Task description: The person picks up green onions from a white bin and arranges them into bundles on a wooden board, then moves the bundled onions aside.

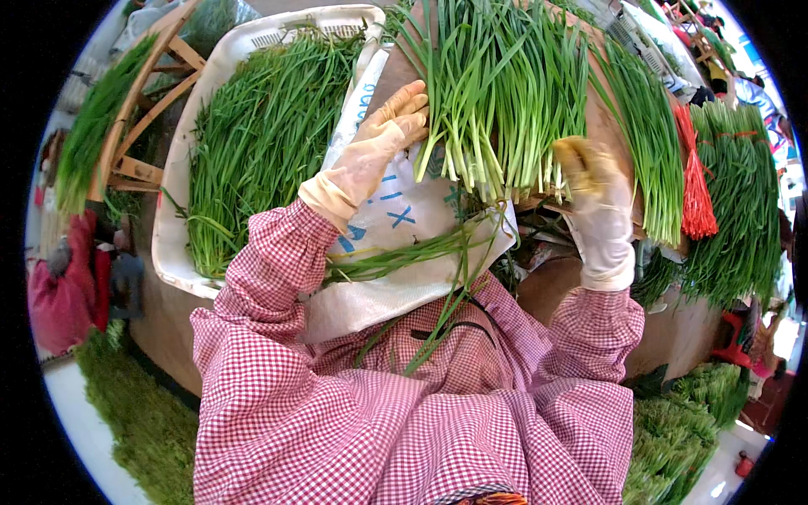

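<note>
A wide bunch of garlic chives point(505, 93) lies on a brown board in front of me, pale stem ends toward me. Gloved in cream rubber, my left hand point(391, 130) rests against the bunch's left side, fingers stretched out and not wrapped round it. At the lower right of the stems is my right hand point(593, 172), also gloved; motion smears its fingers, so I cannot see whether they hold anything. Loose chive leaves point(404, 261) lie across a white woven sack point(370, 311) over my lap, some hanging over my checked clothing.
At left stands a white plastic crate point(172, 227) full of chives. More chives point(644, 143) lie right of the board, beside red ties point(697, 181) and tied bundles point(736, 210). A wooden frame point(135, 101) stands far left, near another person's pink garment point(63, 295).
</note>
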Demonstrator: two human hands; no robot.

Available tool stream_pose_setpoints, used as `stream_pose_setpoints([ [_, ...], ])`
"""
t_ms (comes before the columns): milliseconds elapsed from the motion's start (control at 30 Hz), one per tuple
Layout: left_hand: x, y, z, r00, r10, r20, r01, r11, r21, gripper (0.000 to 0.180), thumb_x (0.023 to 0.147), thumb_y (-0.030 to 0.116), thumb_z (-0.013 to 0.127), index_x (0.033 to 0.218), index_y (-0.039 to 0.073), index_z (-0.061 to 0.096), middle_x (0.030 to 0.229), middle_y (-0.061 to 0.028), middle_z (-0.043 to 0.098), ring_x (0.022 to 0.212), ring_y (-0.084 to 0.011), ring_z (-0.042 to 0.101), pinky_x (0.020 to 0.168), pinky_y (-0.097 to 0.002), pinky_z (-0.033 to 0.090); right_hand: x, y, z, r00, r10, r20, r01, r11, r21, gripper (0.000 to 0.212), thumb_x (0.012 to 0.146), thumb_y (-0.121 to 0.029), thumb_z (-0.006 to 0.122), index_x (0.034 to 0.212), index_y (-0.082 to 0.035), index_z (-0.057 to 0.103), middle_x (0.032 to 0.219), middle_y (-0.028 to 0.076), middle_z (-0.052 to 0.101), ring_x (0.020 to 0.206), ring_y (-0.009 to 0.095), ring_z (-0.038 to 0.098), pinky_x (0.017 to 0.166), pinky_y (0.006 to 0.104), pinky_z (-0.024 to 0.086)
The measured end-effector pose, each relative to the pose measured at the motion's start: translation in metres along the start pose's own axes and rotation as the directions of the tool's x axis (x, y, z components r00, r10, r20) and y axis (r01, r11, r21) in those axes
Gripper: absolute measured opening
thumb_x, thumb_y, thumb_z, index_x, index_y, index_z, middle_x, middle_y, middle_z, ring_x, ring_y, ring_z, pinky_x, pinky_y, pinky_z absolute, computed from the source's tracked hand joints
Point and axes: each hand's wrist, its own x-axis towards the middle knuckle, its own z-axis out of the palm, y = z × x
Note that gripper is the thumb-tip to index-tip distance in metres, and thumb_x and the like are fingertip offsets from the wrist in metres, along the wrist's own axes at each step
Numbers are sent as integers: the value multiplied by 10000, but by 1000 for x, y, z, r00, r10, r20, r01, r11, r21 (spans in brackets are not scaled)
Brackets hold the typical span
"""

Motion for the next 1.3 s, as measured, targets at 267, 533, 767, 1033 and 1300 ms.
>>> stream_pose_setpoints([
  [267,28,-1,24,981,-90,-171,107,990,96,694,791,145,632,1330,-15,223,1267,-111,390,1148,-155,401,972,-258,311,6,60,42,992,22,-124,-47,977,-206,577,774,-475,579,1093,2,518,896,205,605,803,323,607,693,386,485],
  [533,-8,-27,62,981,-44,-189,67,991,115,762,771,43,611,1360,0,129,1280,-109,374,1100,-156,425,924,-243,353,-31,-2,78,990,106,-93,-76,956,284,674,745,-77,616,1309,13,258,1320,214,318,1216,307,341,1007,342,284],
  [767,-72,-40,80,957,-191,-218,141,964,-226,673,788,39,584,1339,26,197,1245,-90,411,1120,-171,431,963,-277,336,-106,-22,62,905,423,33,-262,496,828,754,766,44,582,1372,-60,145,1372,100,252,1190,174,351,988,281,299],
  [1033,-44,-32,56,963,-249,-107,223,952,-208,657,798,221,631,1299,10,262,1215,-80,433,1093,-161,434,939,-275,345,-86,7,49,801,436,410,-448,-18,894,559,769,-128,655,1243,-28,376,1126,54,522,974,146,512,873,282,397],
  [1300,-28,-35,59,922,-386,-37,361,889,-284,390,817,222,599,1148,52,484,1065,-49,576,926,-150,568,815,-300,470,-69,22,54,629,269,729,-687,-246,684,390,789,-194,639,1104,-3,510,1046,73,579,921,171,564,811,290,466],
])
